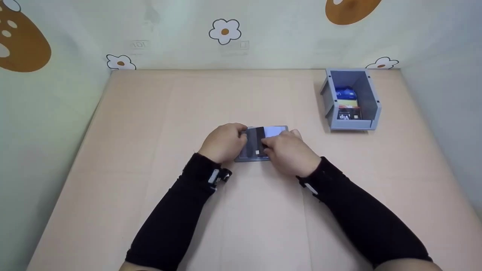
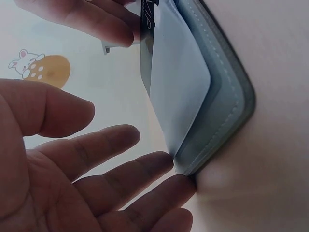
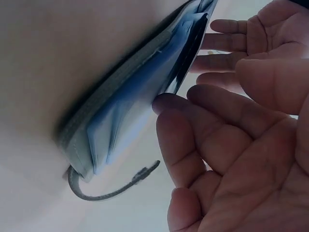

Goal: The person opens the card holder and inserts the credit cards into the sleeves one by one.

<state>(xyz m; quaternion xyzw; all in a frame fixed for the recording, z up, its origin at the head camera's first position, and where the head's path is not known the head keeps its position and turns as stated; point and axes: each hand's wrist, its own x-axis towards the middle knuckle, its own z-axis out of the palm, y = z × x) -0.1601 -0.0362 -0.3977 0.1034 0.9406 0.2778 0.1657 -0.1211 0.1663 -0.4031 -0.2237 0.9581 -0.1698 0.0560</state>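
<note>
A grey card wallet (image 1: 253, 159) lies spread on the table, its sleeves lifted a little. A dark card with a chip (image 1: 260, 140) stands out along the middle of it; in the left wrist view "VIP" lettering shows on the black card (image 2: 147, 17). My right hand (image 1: 290, 153) touches this card's right edge with its fingertips, the thumb apart from it in the right wrist view. My left hand (image 1: 225, 142) rests its fingertips at the wallet's left edge, thumb raised. A pale translucent sleeve (image 2: 178, 82) leans up near the left fingers.
A grey open-front bin (image 1: 354, 125) stands at the back right, holding several cards (image 1: 346, 94), blue, yellow and black. A thin strap (image 3: 104, 197) sticks out from the wallet's end. Patterned walls (image 1: 180, 34) enclose the table at the back and sides.
</note>
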